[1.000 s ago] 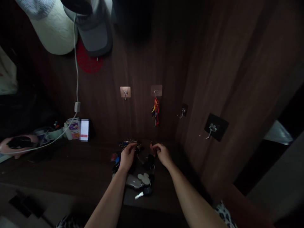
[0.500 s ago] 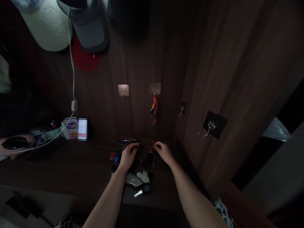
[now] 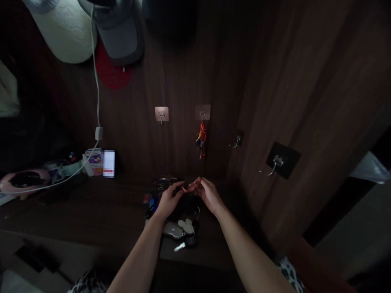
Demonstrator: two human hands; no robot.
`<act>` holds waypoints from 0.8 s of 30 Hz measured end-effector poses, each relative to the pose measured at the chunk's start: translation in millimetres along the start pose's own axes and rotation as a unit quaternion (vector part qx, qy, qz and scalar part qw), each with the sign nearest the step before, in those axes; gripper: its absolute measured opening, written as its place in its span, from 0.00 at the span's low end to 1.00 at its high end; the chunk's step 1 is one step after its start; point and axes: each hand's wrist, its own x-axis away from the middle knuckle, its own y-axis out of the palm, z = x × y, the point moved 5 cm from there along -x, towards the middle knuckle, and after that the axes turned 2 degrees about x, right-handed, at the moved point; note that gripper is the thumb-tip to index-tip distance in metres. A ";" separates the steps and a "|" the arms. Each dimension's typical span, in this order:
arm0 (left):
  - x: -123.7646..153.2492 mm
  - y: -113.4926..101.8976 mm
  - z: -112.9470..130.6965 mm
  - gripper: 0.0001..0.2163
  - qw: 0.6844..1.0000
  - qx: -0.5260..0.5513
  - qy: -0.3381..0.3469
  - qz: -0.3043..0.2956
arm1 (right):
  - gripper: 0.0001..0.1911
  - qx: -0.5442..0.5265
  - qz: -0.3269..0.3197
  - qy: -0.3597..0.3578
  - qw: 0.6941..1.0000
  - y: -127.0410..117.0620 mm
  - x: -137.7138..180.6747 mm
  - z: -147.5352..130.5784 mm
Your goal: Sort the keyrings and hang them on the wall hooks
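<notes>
My left hand (image 3: 169,200) and my right hand (image 3: 208,194) meet fingertip to fingertip over a dark wooden shelf (image 3: 91,211). Both pinch a small reddish loop or strap (image 3: 190,187) stretched between them. Under the hands lies a pile of keys and key fobs (image 3: 180,230), among them a pale mouse-shaped tag (image 3: 186,225) and blue tags (image 3: 152,202). Above, on the wood wall, a bare metal hook (image 3: 161,115) sits beside a hook carrying a red and yellow key bunch (image 3: 200,139).
Two more hooks (image 3: 237,141) (image 3: 277,162) are fixed to the right-hand wall panel. Caps (image 3: 91,28) hang at the top left with a white cable (image 3: 97,89) running down. Small boxes (image 3: 97,162) and clutter stand at the shelf's left end.
My hands have come together, with the right hand moving left, and the reddish strap now shows stretched between their fingertips. The camera shifted slightly.
</notes>
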 end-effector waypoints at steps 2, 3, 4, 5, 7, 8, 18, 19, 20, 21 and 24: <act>0.5 2.8 3.6 0.14 1.000 0.014 0.012 -0.020 | 0.12 -0.035 -0.031 0.002 0.999 6.4 1.6 -0.3; 0.6 4.2 4.3 0.13 0.999 0.023 0.016 -0.030 | 0.11 -0.048 -0.043 0.000 0.998 8.8 2.2 -1.1; 0.7 5.3 4.0 0.12 0.999 0.031 0.019 -0.038 | 0.10 -0.058 -0.051 -0.003 0.997 10.5 2.8 -2.1; 0.5 5.9 2.9 0.11 0.998 0.037 0.019 -0.041 | 0.09 -0.065 -0.057 -0.005 0.996 11.5 3.2 -3.1; -0.3 4.7 -1.3 0.11 0.999 0.036 0.011 -0.028 | 0.07 -0.072 -0.061 -0.007 0.996 11.8 3.5 -5.1; -0.8 3.1 -3.9 0.11 0.999 0.032 0.002 -0.015 | 0.06 -0.073 -0.058 -0.006 0.996 10.9 3.4 -5.9; -1.5 -11.1 -0.3 0.13 0.996 -0.009 0.060 0.069 | 0.12 0.035 -0.008 0.068 0.997 5.2 4.1 7.0; -1.6 -10.5 -0.4 0.13 0.995 -0.017 0.071 0.064 | 0.14 0.066 -0.020 0.074 0.995 8.1 4.7 9.3; -1.8 -9.4 -0.7 0.13 0.995 -0.023 0.080 0.055 | 0.15 0.100 -0.033 0.075 0.992 11.1 5.3 10.8; -2.0 -8.1 -1.4 0.14 0.995 -0.029 0.087 0.046 | 0.16 0.132 -0.043 0.072 0.988 13.9 5.9 11.5; -2.2 -5.1 -2.7 0.14 0.994 -0.033 0.099 0.026 | 0.17 0.201 -0.057 0.056 0.976 19.6 7.1 10.2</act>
